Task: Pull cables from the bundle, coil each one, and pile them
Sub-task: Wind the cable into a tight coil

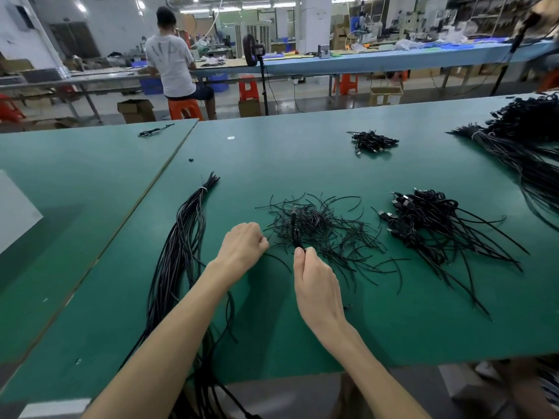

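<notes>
On the green table [302,328], left hand [242,246] fisted, right hand [314,279] pinching a cable [295,228]

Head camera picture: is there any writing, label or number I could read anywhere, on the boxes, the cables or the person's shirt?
None can be read.
Cardboard box on the floor: dark print on its side, too small to read.
White shirt of the seated person: faint grey marks on the back, not legible as letters.
Cable bundle, coiled cables, green table: no text visible.
</notes>
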Demonstrator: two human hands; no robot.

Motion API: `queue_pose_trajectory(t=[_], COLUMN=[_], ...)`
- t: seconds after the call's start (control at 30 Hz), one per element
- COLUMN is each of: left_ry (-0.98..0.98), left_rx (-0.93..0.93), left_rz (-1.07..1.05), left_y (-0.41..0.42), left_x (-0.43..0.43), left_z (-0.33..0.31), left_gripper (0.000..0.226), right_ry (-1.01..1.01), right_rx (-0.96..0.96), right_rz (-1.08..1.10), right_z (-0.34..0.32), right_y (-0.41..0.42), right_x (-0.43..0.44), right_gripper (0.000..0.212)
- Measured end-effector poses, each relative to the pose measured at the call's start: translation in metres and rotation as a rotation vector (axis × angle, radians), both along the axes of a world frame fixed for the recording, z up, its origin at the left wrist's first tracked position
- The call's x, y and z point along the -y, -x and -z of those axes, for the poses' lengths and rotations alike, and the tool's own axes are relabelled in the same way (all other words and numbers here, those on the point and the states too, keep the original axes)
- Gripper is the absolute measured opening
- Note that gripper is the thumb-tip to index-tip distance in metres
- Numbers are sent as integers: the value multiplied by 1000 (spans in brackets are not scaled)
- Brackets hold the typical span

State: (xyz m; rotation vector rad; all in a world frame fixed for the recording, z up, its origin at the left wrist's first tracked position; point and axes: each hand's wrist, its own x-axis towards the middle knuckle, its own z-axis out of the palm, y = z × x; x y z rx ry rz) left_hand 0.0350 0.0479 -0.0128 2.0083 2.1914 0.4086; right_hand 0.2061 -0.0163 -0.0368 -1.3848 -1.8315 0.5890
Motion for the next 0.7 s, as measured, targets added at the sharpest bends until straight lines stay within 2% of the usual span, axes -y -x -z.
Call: queue_pose_trajectory(t=[0.2, 0.3, 0.4, 0.47, 0.53, 0.6, 0.7], left_ry=[-44, -112, -89, 55, 184, 260, 291], left_rx=[282, 485, 934, 1251, 1426, 1454, 1352], left_rz=[-65, -110, -55, 114, 274, 355, 335], left_y=[23, 24, 15, 8, 3, 0, -5], left_x=[4, 11, 25, 38, 49, 55, 59], left_z=[11, 10, -2, -11, -17, -21, -21], left_gripper=[20, 9, 11, 17, 21, 21, 23], right_ry=[5, 9, 32, 57, 78, 89, 67], right_rx=[-8, -19, -30, -43, -45, -16, 44], right_rz=[6, 7, 13, 21, 23, 11, -23], right_z=[2, 3, 4, 5, 4, 3, 2], right_y=[0, 0, -1, -1, -1, -1, -1], right_x=[0, -1, -3, -4, -6, -6, -3], right_gripper=[40, 40, 41, 41, 41, 41, 39])
